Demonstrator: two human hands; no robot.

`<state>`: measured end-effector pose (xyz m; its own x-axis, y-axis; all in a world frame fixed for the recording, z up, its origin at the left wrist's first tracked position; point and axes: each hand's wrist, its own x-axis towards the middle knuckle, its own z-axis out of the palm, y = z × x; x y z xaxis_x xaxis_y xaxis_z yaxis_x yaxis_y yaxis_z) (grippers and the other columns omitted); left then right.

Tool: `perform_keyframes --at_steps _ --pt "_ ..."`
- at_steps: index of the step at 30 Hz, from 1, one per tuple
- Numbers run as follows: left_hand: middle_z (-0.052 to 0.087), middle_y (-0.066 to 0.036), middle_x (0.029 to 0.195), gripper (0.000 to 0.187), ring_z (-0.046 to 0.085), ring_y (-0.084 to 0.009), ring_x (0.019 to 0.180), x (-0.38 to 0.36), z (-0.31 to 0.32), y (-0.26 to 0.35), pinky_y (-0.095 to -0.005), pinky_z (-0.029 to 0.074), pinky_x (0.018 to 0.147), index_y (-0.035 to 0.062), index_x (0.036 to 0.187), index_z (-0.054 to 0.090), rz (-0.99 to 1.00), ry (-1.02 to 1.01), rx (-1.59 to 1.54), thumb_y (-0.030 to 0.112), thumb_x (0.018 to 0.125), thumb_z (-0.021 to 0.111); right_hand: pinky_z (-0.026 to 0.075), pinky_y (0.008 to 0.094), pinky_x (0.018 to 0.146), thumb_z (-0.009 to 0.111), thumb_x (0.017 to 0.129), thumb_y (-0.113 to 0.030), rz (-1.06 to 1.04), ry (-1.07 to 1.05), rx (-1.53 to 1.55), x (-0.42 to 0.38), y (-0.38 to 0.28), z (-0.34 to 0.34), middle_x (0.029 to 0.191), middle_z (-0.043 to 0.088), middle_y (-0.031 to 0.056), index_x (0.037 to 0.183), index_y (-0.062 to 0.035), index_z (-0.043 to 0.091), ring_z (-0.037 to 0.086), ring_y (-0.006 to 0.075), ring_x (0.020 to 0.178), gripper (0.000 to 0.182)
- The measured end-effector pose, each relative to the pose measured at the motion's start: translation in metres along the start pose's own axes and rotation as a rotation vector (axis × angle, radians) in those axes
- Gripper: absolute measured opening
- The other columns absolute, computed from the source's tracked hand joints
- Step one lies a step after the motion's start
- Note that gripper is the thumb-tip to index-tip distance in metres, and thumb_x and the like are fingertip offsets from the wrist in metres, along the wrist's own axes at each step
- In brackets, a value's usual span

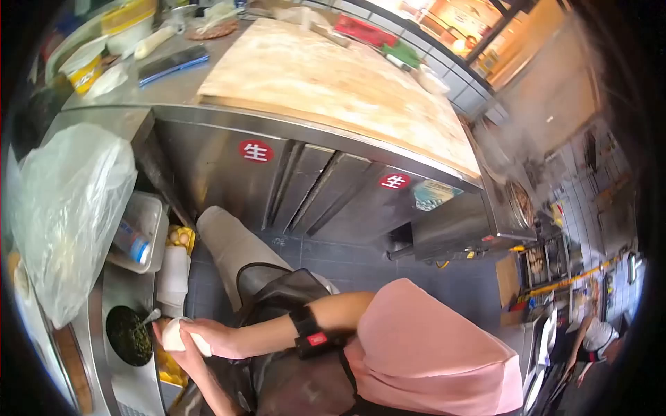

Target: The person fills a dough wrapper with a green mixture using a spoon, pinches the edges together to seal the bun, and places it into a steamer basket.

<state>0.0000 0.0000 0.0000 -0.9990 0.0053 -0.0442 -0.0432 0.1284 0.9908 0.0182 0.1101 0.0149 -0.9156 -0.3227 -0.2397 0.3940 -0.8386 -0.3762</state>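
White dough (198, 343) is held between my two hands at the lower left. My right hand (216, 335) reaches in from the right with its fingers closed on the dough. Just below, my left hand (189, 357) wraps the other side of it, its fingers partly hidden. Beside the hands, a round dark container (113, 338) holds chopped green filling, and a spoon (150, 317) rests in it.
A floured wooden board (333, 90) lies on the steel counter (180, 116). A clear plastic bag (76, 215) hangs at left above a plastic bin (158, 239) with a bottle. Steam rises near the stove at right. Another person (596, 338) stands at far right.
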Motion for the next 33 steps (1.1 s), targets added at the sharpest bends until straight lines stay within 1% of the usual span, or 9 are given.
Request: perform_keyframes --at_steps 5,11,12,13,19,23,25,28,33 --pt "0.053 -0.011 0.125 0.055 0.055 -0.0199 0.111 -0.049 0.025 -0.018 -0.0330 0.047 0.091 0.0033 0.136 0.039 -0.637 -0.154 -0.629 0.022 0.090 0.061 0.048 0.0339 0.086 0.051 0.094 -0.035 0.021 0.184 -0.005 -0.020 -0.005 -0.036 0.104 0.064 0.0099 0.109 -0.0033 0.058 0.062 0.0196 0.095 0.036" --pt "0.061 -0.008 0.113 0.038 0.059 -0.0178 0.103 -0.052 0.002 -0.021 -0.0325 0.049 0.087 0.0012 0.125 0.050 -0.428 -0.411 -0.197 0.018 0.092 0.058 0.047 0.0371 0.091 0.052 0.092 -0.038 0.085 -0.006 0.063 -0.026 -0.036 -0.050 0.104 0.063 0.0125 0.110 0.0003 0.055 0.061 0.0244 0.099 0.043" --pt "0.062 -0.008 0.112 0.036 0.059 -0.0182 0.102 -0.052 -0.004 -0.016 -0.0325 0.049 0.089 0.0011 0.124 0.051 -0.413 -0.384 -0.270 0.019 0.093 0.056 0.053 0.0330 0.072 0.051 0.093 -0.037 0.088 0.244 -0.046 -0.030 -0.052 -0.012 0.092 0.065 0.0115 0.104 -0.0006 0.058 0.065 0.0210 0.082 0.039" --pt "0.062 -0.009 0.110 0.035 0.060 -0.0186 0.102 -0.051 -0.012 -0.009 -0.0326 0.048 0.090 0.0010 0.124 0.051 -0.389 -0.355 -0.332 0.020 0.094 0.055 0.052 0.0341 0.079 0.048 0.095 -0.037 0.007 0.359 -0.167 -0.027 -0.052 -0.008 0.101 0.064 0.0132 0.114 0.0026 0.054 0.065 0.0228 0.090 0.045" --pt "0.047 -0.010 0.137 0.047 0.046 -0.0228 0.124 -0.046 -0.033 -0.010 -0.0396 0.037 0.104 0.0084 0.140 0.037 -0.522 -0.101 -1.365 0.035 0.101 0.034 0.044 0.0309 0.094 0.042 0.099 -0.032 0.360 0.119 -0.467 -0.007 -0.040 0.035 0.118 0.060 0.0129 0.126 0.0048 0.048 0.059 0.0187 0.107 0.046" --pt "0.041 -0.012 0.142 0.050 0.038 -0.0306 0.131 -0.052 -0.041 -0.011 -0.0482 0.031 0.108 0.0122 0.141 0.038 -0.239 -0.132 -1.932 0.038 0.098 0.033 0.046 0.0303 0.087 0.050 0.097 -0.023 -0.025 -0.207 -1.012 0.036 -0.025 0.045 0.104 0.064 0.0116 0.129 -0.0016 0.046 0.060 0.0192 0.098 0.039" --pt "0.043 -0.013 0.141 0.047 0.041 -0.0343 0.128 -0.052 -0.053 0.005 -0.0516 0.031 0.107 0.0128 0.137 0.042 -0.239 -0.012 -1.893 0.035 0.098 0.032 0.049 0.0341 0.082 0.057 0.090 -0.017 -0.534 -0.199 -1.794 0.072 -0.027 0.028 0.099 0.062 0.0152 0.129 -0.0058 0.046 0.062 0.0260 0.091 0.043" --pt "0.044 -0.015 0.140 0.045 0.043 -0.0392 0.126 -0.052 -0.069 -0.003 -0.0553 0.030 0.107 0.0127 0.134 0.047 -0.234 0.136 -1.873 0.032 0.097 0.029 0.051 0.0391 0.075 0.059 0.081 -0.010 -0.649 -0.424 -2.411 0.113 -0.015 -0.005 0.096 0.060 0.0173 0.128 -0.0093 0.048 0.063 0.0315 0.086 0.047" --pt "0.056 -0.019 0.126 0.042 0.051 -0.0346 0.119 -0.050 -0.095 -0.061 -0.0463 0.041 0.102 0.0006 0.125 0.050 -0.318 0.460 -1.747 0.024 0.097 0.028 0.051 0.0440 0.071 0.057 0.079 -0.006 -0.403 -0.547 -2.592 0.140 0.005 -0.018 0.097 0.059 0.0183 0.124 -0.0088 0.049 0.064 0.0337 0.080 0.046"
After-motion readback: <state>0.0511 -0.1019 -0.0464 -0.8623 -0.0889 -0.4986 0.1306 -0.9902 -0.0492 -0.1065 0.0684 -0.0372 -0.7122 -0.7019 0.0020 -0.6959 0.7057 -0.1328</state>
